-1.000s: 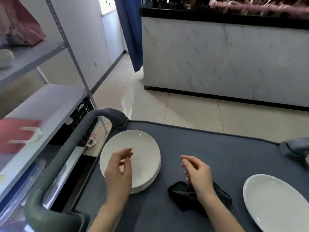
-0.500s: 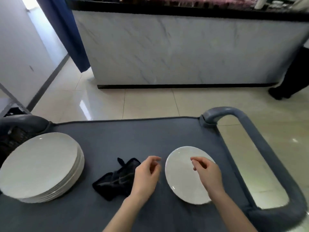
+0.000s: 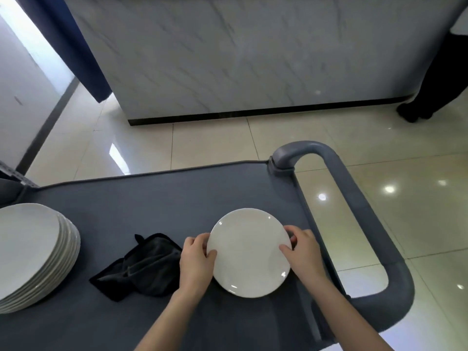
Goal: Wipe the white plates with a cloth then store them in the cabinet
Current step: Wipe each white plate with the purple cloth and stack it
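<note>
A single white plate lies on the dark grey cart top, toward its right side. My left hand grips the plate's left rim, thumb on top. My right hand grips its right rim, fingers curled round the edge. A crumpled black cloth lies on the cart just left of my left hand, touched by neither hand. A stack of several white plates sits at the cart's left end.
The cart's grey loop handle rises at the right end. Beyond the cart are a tiled floor and a marble-fronted counter. A blue curtain hangs at the left. A person's dark legs stand far right.
The view swung from the left stack to the single plate on the right. Both hands, empty and hovering before, have come down and taken hold of that plate's rims.
</note>
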Action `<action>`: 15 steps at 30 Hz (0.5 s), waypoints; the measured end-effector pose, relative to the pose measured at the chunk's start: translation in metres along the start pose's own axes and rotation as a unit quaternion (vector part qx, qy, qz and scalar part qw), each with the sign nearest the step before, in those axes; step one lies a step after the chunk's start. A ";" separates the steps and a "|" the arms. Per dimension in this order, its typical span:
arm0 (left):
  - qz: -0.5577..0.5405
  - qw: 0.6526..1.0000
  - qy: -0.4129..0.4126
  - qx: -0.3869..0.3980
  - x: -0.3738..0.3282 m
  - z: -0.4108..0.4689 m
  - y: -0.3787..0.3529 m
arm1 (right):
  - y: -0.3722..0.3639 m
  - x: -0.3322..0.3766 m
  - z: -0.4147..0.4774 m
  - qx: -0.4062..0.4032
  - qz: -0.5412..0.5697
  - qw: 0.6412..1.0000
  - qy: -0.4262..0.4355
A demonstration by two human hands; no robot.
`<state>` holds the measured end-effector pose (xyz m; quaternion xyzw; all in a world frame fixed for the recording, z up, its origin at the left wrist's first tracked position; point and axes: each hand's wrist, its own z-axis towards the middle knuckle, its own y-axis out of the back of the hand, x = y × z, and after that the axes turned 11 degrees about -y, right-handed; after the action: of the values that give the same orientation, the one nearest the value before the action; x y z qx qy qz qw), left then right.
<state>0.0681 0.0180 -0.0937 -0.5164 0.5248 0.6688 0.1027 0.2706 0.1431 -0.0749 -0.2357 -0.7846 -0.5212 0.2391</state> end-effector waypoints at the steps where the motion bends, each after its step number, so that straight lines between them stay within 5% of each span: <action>1: 0.000 1.000 0.005 -0.002 0.000 0.001 0.000 | 0.000 0.000 0.001 0.002 0.009 1.000 -0.005; 10: -0.044 0.997 0.036 -0.044 -0.008 -0.003 0.005 | 0.001 -0.001 0.008 0.021 0.090 0.995 -0.031; 15: -0.099 0.990 0.065 -0.078 -0.010 -0.001 0.034 | 0.001 0.015 0.007 0.135 0.257 0.956 -0.050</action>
<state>0.0502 0.0067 -0.0652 -0.6145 0.4226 0.6595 0.0938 0.2584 0.1523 -0.0673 -0.4203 -0.7716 -0.3192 0.3551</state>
